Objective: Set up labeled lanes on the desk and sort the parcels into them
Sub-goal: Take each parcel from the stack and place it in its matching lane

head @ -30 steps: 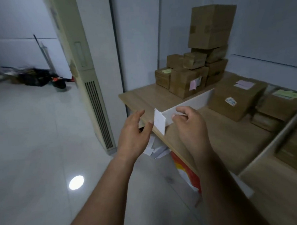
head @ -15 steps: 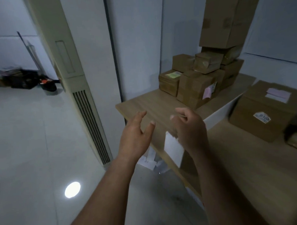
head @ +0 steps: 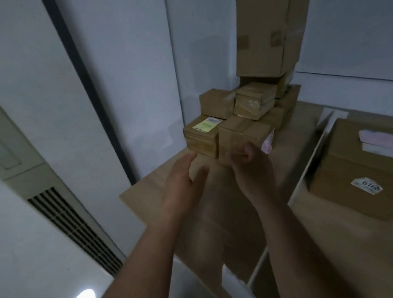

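Currently at desk (head: 145,191). Left hand (head: 183,185): fingers straight and spread, holding nothing, above desk surface. Right hand (head: 248,167): fingers curled, contents not discernible through blur, just before pink-labelled parcel (head: 240,138). Parcel stack (head: 250,106): piled at rear corner against wall. White divider (head: 313,157): separates stack from lone parcel (head: 350,187) at right.

Bare desk (head: 152,189) before stacked parcels (head: 244,133).
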Tool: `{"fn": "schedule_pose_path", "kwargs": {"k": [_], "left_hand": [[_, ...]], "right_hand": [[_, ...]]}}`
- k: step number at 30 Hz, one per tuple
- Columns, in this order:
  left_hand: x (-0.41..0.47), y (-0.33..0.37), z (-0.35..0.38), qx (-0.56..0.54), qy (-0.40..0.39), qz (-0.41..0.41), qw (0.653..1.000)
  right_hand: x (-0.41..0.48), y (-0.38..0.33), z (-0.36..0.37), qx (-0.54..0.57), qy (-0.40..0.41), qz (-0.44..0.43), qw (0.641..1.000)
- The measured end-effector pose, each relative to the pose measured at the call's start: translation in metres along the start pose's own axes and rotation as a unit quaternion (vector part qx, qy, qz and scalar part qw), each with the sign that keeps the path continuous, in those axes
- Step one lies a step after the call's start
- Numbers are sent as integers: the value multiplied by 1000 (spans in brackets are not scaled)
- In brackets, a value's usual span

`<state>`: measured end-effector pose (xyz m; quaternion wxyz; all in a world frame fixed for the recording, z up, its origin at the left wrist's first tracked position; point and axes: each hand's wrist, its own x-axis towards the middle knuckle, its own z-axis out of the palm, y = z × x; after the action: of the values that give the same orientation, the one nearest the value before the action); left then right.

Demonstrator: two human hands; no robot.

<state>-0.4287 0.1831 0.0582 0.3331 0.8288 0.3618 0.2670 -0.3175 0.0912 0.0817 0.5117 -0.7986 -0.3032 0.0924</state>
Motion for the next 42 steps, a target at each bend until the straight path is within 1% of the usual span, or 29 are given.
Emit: {"fn": "schedule_pose_path", "kwargs": {"k": [2,4,7,9,10,13,15,16,19,21,26,29,32,35,39,42], "left_hand": [[20,-6,7,22,-13,31,999],[42,-10,14,16,-21,76,997],[82,-16,22,-9,-78,65,995],[112,-17,26,-1,-159,33,987],[125,-18,26,-11,-181,39,983],[148,-22,12,-65,-141,116,981],[167,-30,-1,-89,-144,138,976],[181,-36,-4,-98,-148,145,973],[220,-52,-8,-128,-164,129,970],[240,-56,-7,-129,-176,127,968],[282,-49,10,-77,-192,160,965],[305,-37,29,-97,-220,153,959],[327,-23,53,-127,-251,129,951],[349,-9,78,-136,-272,109,946],[375,6,108,-171,-289,106,936],[390,15,129,-174,-308,103,930]], "right_hand": [[11,0,6,-36,8,9,999],[22,-1,11,-45,32,29,998],[42,-1,22,-27,76,53,995],[56,-2,29,-25,110,69,991],[62,-4,33,-18,131,80,988],[77,-11,48,8,173,111,979],[89,-18,61,-9,187,113,976],[95,-23,67,-15,195,116,974],[113,-31,86,-29,223,133,965],[122,-34,94,-39,239,147,959],[149,-30,88,-93,252,170,948],[175,-19,77,-105,253,174,946],[205,-7,66,-90,257,175,946],[237,8,59,-70,260,197,943],[270,32,53,-48,241,190,951],[287,42,50,-32,235,194,952]]}}
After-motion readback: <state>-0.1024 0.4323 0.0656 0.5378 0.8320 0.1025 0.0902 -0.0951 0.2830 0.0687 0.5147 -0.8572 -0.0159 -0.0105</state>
